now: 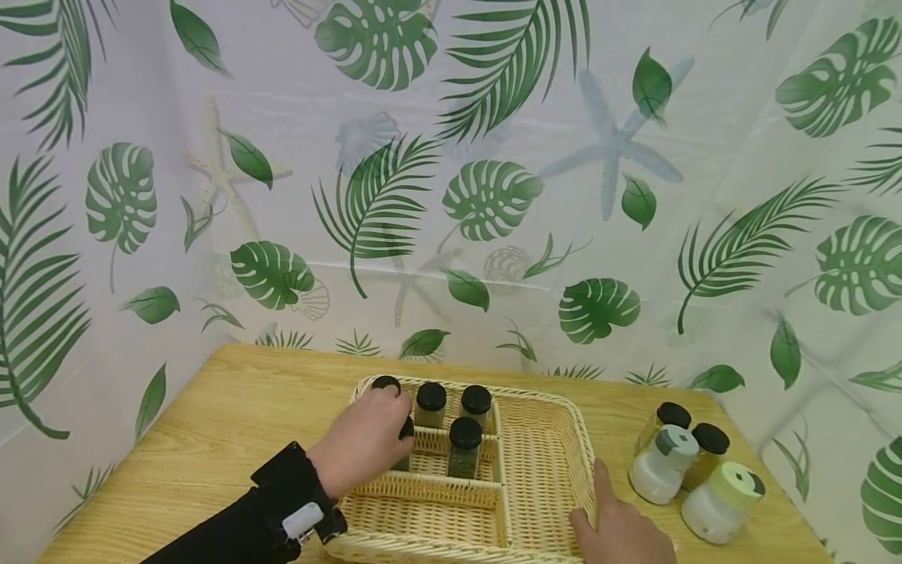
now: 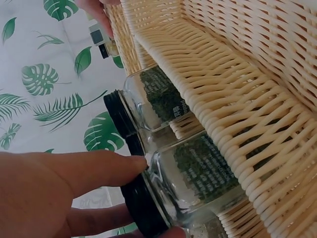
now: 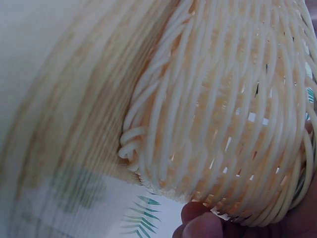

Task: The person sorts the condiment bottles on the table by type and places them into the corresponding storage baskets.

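Note:
My left hand [image 1: 366, 439] reaches into a light wicker basket [image 1: 546, 454] with dividers. Thumb and fingers pinch the black lid [image 2: 143, 206] of a clear glass spice jar [image 2: 200, 171] filled with dried green herbs. This jar stands in the middle compartment beside another herb jar [image 1: 464, 450]; in the head view the hand hides most of it. Behind them, a row of black-lidded jars [image 1: 431, 403] occupies the back compartment. At the basket's right side, my right hand [image 1: 623, 529] grips the rim, thumb on the inner side and fingers outside.
Right of the basket on the wooden table [image 1: 232, 423] stand two black-lidded jars [image 1: 708, 454], a white shaker with a grey lid [image 1: 662, 466] and one with a pale green lid [image 1: 722, 505]. A leaf-patterned cloth [image 1: 493, 313] hangs behind the table.

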A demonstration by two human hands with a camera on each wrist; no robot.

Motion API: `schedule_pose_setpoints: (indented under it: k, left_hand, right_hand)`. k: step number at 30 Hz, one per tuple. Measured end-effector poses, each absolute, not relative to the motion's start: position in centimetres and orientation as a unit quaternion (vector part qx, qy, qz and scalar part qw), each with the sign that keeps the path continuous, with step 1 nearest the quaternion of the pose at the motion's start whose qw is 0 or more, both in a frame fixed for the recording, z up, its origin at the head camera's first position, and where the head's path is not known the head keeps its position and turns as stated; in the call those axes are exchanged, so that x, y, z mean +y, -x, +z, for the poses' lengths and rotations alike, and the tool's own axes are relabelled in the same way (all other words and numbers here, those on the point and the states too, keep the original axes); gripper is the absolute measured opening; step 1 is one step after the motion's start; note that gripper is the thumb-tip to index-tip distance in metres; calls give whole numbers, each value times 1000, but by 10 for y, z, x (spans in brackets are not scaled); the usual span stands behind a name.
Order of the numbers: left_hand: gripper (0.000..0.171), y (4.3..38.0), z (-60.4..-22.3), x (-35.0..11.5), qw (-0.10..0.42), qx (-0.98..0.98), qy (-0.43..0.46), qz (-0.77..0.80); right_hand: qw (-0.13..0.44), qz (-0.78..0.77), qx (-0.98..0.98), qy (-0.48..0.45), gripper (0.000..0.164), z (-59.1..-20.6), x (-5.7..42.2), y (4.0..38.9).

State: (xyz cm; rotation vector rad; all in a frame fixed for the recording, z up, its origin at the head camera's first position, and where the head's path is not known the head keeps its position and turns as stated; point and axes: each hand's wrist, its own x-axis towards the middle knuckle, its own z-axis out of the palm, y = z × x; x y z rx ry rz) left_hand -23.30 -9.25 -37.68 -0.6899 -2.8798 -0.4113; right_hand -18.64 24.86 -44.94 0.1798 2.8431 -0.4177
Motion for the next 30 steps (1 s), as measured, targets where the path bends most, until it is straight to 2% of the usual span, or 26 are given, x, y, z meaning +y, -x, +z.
schedule_pose_setpoints:
  k: [14,30]
  left_hand:
    - [36,233,-380,-90,66,-967,216,-117]
    - [37,227,-381,-94,91,-963,216,-131]
  right_hand:
    - [127,-147,979,-60,86,-446,247,186]
    - [121,-152,979,-65,85,-446,245,185]
